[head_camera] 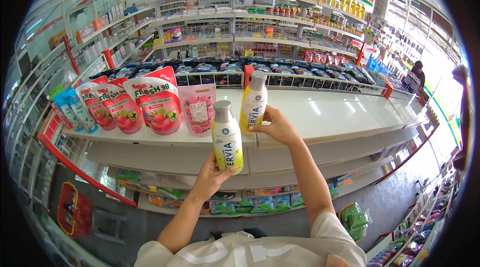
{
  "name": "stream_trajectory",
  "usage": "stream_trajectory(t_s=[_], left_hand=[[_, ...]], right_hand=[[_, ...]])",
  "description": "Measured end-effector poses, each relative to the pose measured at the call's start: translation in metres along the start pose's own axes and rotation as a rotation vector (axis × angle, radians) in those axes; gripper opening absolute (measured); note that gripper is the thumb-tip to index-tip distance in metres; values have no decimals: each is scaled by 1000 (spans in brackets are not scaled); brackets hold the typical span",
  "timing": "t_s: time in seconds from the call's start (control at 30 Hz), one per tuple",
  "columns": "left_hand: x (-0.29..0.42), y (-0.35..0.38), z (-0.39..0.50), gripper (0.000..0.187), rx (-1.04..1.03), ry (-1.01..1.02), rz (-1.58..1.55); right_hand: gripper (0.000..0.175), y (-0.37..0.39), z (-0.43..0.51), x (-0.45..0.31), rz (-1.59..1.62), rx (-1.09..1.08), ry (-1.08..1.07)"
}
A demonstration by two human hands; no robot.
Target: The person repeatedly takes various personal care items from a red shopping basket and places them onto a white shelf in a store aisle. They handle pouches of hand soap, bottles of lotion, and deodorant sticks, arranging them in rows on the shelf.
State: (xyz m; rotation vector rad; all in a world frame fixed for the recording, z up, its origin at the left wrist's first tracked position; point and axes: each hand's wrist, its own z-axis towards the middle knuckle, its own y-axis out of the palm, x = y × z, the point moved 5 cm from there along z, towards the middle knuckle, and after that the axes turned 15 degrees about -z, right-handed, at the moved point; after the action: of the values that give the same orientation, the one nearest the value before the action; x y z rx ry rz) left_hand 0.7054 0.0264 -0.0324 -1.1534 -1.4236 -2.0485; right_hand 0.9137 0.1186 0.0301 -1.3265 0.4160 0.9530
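Observation:
My left hand grips a white and green Ervia bottle with a grey cap, held upright in front of the shelf edge. Around the lower part of a second Ervia bottle, white and yellow with a grey cap, my right hand is closed. That bottle is over the front of the white top shelf; whether its base touches the shelf cannot be told. Just left of it stands a pink Lux refill pouch. Beside that are red and white Fresh 99 hand wash pouches.
Blue hand soap tubes stand at the shelf's left end. Behind a white wire rail lie dark packets. Lower shelves hold green and blue packs. A red basket sits on the floor. Another person is far right.

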Motion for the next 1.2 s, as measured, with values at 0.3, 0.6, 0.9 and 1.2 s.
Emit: stream_trajectory(t_s=[0.3, 0.6, 0.9, 1.2], left_hand=[[-14, 28, 16, 59, 64, 85, 52], [-28, 46, 12, 58, 137, 173, 79], [-47, 89, 24, 56, 114, 198, 126], [-59, 143, 75, 60, 107, 351, 385]], right_hand=[[52, -42, -14, 25, -37, -67, 0], [52, -48, -16, 33, -21, -122, -40], [54, -86, -78, 17, 163, -29, -29], [52, -100, -90, 22, 286, 0, -93]])
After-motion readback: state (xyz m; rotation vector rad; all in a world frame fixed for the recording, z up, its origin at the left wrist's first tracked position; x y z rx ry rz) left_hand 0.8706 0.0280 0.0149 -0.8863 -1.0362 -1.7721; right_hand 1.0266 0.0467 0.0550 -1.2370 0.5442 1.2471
